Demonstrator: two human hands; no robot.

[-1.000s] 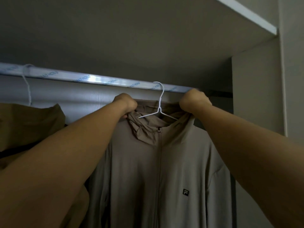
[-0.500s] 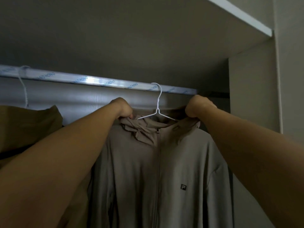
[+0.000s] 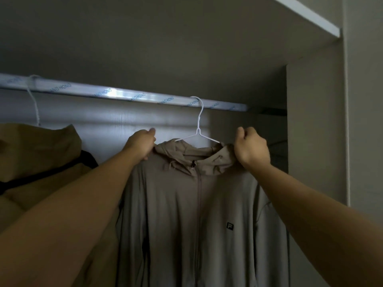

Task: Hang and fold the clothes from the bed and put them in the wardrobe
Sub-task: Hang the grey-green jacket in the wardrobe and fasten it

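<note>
A grey jacket [image 3: 186, 204] hangs on a white hanger [image 3: 198, 129] from the rail [image 3: 124, 96], between both hands. The left hand [image 3: 142, 143] grips its shoulder, and the right hand [image 3: 251, 148] pinches the hood's edge. A tan coat [image 3: 31, 158] hangs beyond the left hand.

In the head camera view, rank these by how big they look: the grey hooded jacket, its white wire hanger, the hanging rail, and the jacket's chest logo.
1. grey hooded jacket, cut off at the bottom edge
2. hanging rail, long but thin
3. white wire hanger, partly hidden inside the jacket
4. chest logo
</note>
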